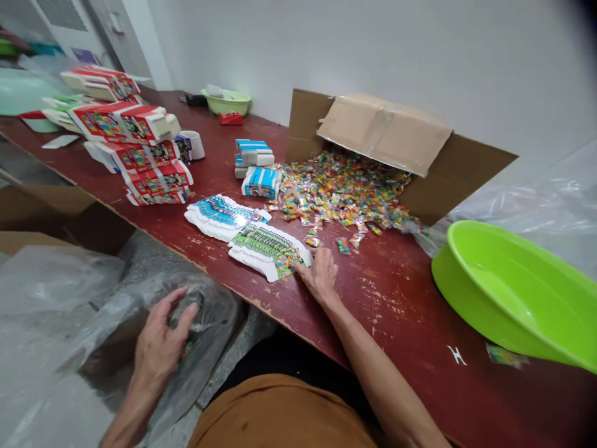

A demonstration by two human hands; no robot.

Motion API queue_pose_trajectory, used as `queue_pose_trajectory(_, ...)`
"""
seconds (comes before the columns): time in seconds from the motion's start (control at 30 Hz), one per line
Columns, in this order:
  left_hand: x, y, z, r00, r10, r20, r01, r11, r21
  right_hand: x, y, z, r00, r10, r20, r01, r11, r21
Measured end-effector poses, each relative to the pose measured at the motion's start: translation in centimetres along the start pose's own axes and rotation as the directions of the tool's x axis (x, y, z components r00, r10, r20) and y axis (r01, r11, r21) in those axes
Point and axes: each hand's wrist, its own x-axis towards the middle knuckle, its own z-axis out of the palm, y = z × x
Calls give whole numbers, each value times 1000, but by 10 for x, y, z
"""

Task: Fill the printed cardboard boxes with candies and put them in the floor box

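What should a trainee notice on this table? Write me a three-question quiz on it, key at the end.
1. Which hand is at the fanned green cartons?
2. True or false: the large green basin stands to the right of the heap of wrapped candies.
3. Fill in: the heap lies at the mouth of an open ____ box.

Key:
1. The right hand.
2. True.
3. Cardboard.

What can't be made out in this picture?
In the head view:
Green tub: right side cut off by the picture's edge.
Carton: inside hidden by its flap and the candies.
Plastic bag: contents mostly hidden by its folds and the left hand.
Green cards: print too small.
Right hand: its own back hides its grip.
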Motion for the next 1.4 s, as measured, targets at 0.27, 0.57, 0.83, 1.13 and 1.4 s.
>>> queue_pose_trajectory(0.27, -4, 113, 17, 939, 241, 244, -145, 924, -354, -16, -1, -52, 954, -158, 255, -68, 713, 698)
queue_pose_trajectory(0.57, -46, 128, 32, 232, 393, 890, 816, 419, -398, -53, -35, -85, 695, -522, 494, -162, 556, 815)
queue_pose_trajectory(0.83, -47, 130, 24, 361, 377, 853, 775, 387, -499, -66, -40, -84, 758, -469, 453, -245, 440, 864)
queue_pose_trajectory(1.13, -41, 140, 19, 426, 285, 859, 626, 593, -507, -82, -32, -91, 844, -529, 86, 335, 646, 686)
queue_pose_trajectory(1.4, -28, 141, 14, 617, 74, 783, 233, 934, -272, -89, -50, -95, 649, -754, 100, 718, 651, 247)
